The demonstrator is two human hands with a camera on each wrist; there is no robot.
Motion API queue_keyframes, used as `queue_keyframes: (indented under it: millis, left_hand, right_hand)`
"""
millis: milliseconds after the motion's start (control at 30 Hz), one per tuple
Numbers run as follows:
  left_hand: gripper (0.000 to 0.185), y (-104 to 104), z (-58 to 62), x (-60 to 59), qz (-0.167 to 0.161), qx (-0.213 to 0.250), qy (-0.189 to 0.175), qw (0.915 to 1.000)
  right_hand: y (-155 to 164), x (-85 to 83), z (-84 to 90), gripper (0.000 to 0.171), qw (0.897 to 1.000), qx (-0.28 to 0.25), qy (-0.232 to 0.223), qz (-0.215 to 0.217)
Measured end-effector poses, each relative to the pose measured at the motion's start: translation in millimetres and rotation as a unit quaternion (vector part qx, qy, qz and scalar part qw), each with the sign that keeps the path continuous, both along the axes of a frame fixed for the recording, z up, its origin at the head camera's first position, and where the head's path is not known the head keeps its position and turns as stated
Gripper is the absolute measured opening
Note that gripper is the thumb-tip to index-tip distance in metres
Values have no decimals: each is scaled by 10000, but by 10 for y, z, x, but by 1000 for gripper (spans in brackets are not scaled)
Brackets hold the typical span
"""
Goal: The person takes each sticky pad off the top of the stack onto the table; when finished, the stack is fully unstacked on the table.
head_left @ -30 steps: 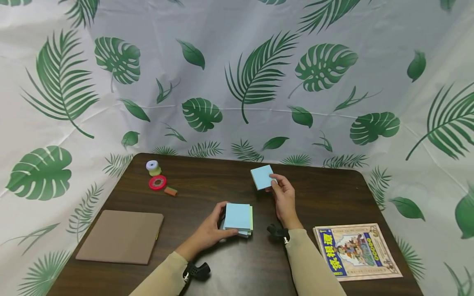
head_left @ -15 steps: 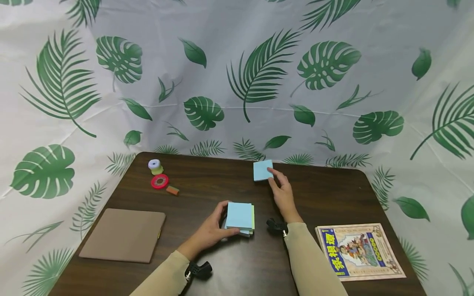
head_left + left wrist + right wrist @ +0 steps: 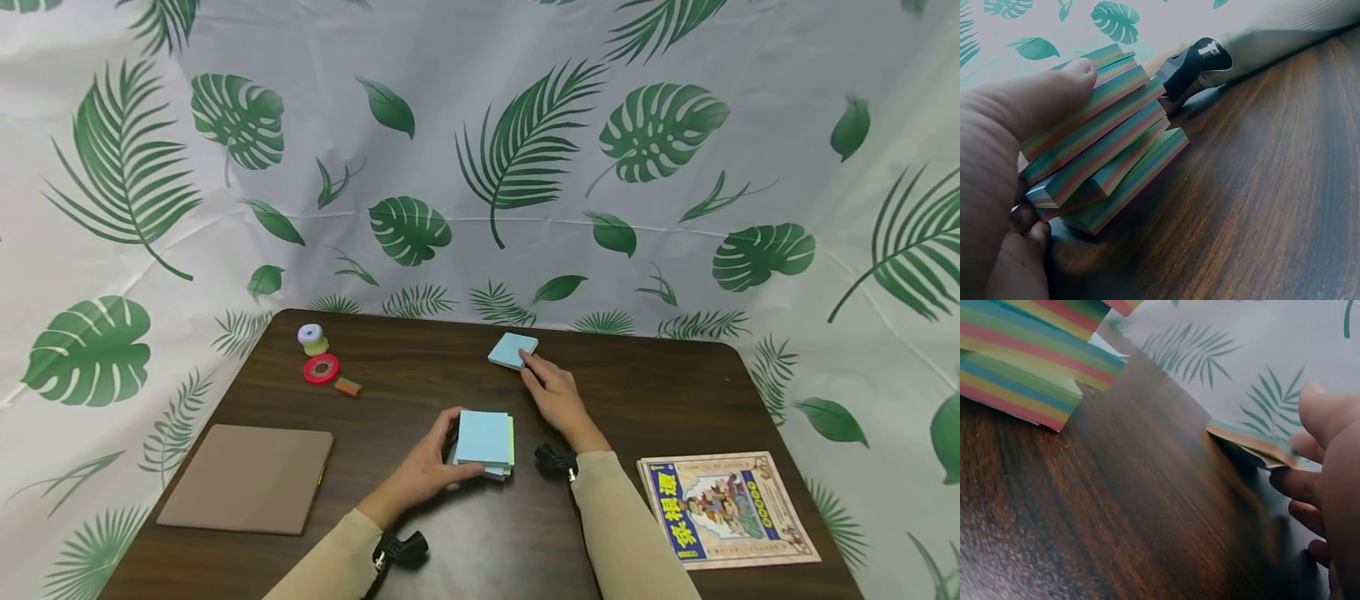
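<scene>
A stack of sticky note pads (image 3: 483, 437), light blue on top, stands mid-table. In the left wrist view its pads (image 3: 1107, 134) show striped multicoloured edges and sit unevenly on one another. My left hand (image 3: 429, 462) grips the stack from the left side, thumb along the near edge. Farther back, my right hand (image 3: 557, 396) pinches the near right corner of a single light blue sticky note pad (image 3: 512, 350). That pad's striped edge (image 3: 1254, 442) tilts low over the table in the right wrist view; whether it touches the wood I cannot tell.
A brown notebook (image 3: 246, 479) lies at left. Behind it are a white-and-green tape roll stack (image 3: 312, 339), a red tape ring (image 3: 321, 368) and a small orange-green block (image 3: 348, 387). Printed booklets (image 3: 727, 510) lie at right. A leaf-patterned curtain (image 3: 420, 150) borders the dark table (image 3: 420, 367).
My right hand has carried the single pad slightly left and lowered it from a raised tilt to nearly flat. The left hand has stayed on the stack.
</scene>
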State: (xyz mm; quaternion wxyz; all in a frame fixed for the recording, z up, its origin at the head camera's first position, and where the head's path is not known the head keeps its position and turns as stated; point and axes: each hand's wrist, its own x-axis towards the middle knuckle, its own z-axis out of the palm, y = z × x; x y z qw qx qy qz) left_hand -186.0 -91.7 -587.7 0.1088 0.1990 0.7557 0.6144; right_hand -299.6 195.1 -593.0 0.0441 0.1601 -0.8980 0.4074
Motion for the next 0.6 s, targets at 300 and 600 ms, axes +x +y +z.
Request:
queue_keyframes:
  millis: [300,600]
  left_hand:
    - [86,-4,15,1,-22,6,60,10000]
    - [85,4,21,-2,-10,1,7,10000]
  right_hand:
    - [-27,18,-15,54,9960,827,71,326]
    - [-72,21,-10,55,9851,1685,90,332]
